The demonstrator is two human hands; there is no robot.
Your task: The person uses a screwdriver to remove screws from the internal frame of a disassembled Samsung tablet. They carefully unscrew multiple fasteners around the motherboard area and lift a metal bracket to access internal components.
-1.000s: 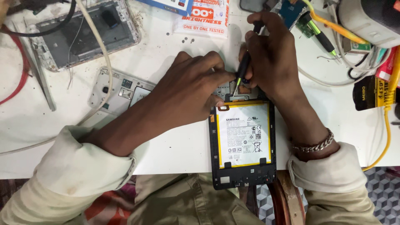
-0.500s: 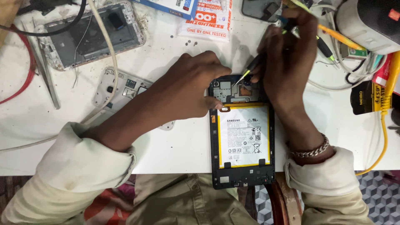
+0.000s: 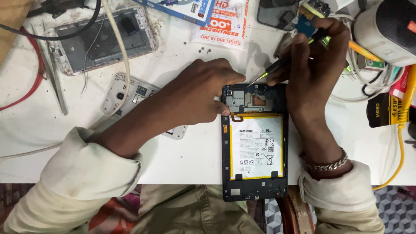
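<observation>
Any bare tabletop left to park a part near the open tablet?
Free: the white strip left of the opened tablet, between the grey back cover and the table's near edge. A smaller patch lies right of the right hand, before the yellow cable. The top right corner is crowded with wires.

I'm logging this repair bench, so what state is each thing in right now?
Tablet: back off, battery and board exposed, flat on table.
Screwdriver: held in right hand, tip above board.
Left hand: pressing tablet's top corner.
Grey phone frame: stripped, lying flat.
</observation>
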